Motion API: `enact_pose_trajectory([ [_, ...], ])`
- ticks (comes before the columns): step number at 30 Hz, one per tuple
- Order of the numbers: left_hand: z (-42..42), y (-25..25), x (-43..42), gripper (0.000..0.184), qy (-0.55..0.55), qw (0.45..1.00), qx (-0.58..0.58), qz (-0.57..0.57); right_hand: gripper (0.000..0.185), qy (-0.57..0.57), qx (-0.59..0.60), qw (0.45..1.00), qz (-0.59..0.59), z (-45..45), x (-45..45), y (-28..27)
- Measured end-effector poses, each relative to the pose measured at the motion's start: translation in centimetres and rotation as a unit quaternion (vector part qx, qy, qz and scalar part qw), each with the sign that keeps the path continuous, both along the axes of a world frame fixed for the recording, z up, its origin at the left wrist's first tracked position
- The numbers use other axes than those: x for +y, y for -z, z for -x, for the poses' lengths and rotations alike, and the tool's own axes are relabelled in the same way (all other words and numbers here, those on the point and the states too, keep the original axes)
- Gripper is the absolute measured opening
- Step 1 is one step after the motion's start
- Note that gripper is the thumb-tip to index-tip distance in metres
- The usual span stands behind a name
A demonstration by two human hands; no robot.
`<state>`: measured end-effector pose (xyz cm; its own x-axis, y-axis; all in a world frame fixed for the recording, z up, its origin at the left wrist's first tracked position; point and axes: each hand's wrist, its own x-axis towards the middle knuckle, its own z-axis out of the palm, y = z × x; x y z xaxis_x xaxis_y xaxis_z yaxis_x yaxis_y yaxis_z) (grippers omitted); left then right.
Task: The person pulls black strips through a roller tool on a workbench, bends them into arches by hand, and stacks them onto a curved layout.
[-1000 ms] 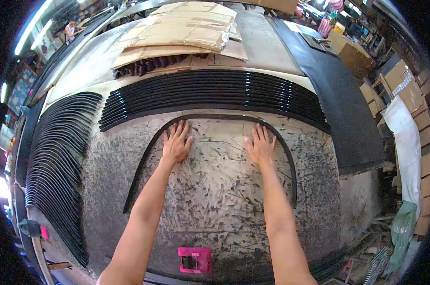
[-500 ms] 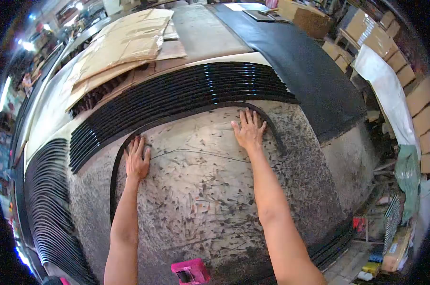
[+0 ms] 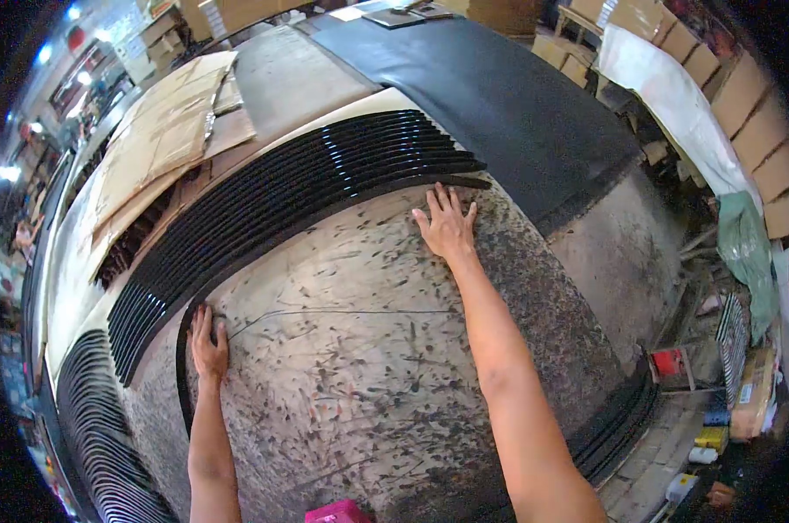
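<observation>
My left hand (image 3: 209, 349) lies with fingers spread against the inner edge of a long black strip (image 3: 183, 370), where the strip bends down at the left. Fingers apart, my right hand (image 3: 447, 224) rests flat on the worn table top (image 3: 351, 349), its fingertips touching the strip near its right end. The strip's middle lies along the lowest of a row of parallel black strips (image 3: 299, 187). Neither hand grips anything.
Another batch of curved black strips (image 3: 98, 427) lies at left. Flattened cardboard (image 3: 163, 131) is stacked at the back left, and a black sheet (image 3: 490, 105) covers the back right. A pink object (image 3: 338, 512) sits at the near edge. Boxes (image 3: 752, 122) line the right side.
The view has turned. My hands have moved farther apart along the strip. Its arch has flattened against the row, and its right end has swung up beside the row's right end.
</observation>
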<state>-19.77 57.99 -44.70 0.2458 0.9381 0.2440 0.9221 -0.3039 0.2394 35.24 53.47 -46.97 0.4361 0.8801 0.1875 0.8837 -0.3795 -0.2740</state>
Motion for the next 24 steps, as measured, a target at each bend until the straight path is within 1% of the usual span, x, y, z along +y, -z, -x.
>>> enact_pose_trajectory([
  [4,0.1,0.2,0.2,0.053,0.006,1.0,-0.004,0.006,0.064,0.006,-0.009,0.999,-0.037,-3.6,-0.5,1.4],
  [5,0.3,0.3,0.3,0.053,0.01,1.0,0.0,0.005,0.058,0.014,-0.059,0.995,-0.077,-4.3,-0.9,1.2],
  [6,0.1,0.1,0.3,0.053,0.013,1.0,0.004,0.005,0.055,0.031,0.014,0.995,-0.097,-5.6,-1.4,0.1],
  [8,-0.2,0.0,0.3,0.053,0.003,1.0,0.01,0.015,0.052,0.065,0.157,0.976,-0.137,-8.8,-1.7,-1.8],
  [9,0.0,0.2,0.4,0.053,0.005,1.0,0.01,0.015,0.058,0.148,0.136,0.944,-0.261,-9.4,-1.4,-0.7],
  [12,0.6,0.6,0.7,0.052,0.016,1.0,0.018,0.018,0.071,0.107,0.264,0.865,-0.414,-11.8,-0.6,-0.1],
  [13,0.7,0.7,0.7,0.052,0.021,1.0,0.013,0.019,0.083,0.103,0.28,0.857,-0.419,-12.2,-0.2,0.2],
  [16,0.5,0.7,0.7,0.05,0.014,0.999,0.021,0.021,0.086,0.13,0.223,0.908,-0.33,-11.6,-0.5,-0.7],
  [17,0.3,0.5,0.7,0.05,0.018,0.999,0.019,0.021,0.088,0.13,0.237,0.902,-0.337,-11.6,-0.5,-0.6],
  [20,0.0,0.5,0.5,0.049,0.021,0.999,0.023,0.02,0.088,0.129,0.203,0.92,-0.31,-11.6,-0.5,-0.6],
  [24,0.6,0.9,0.9,0.05,0.028,0.999,0.023,0.019,0.09,0.134,0.204,0.928,-0.283,-11.5,-0.6,-0.8],
])
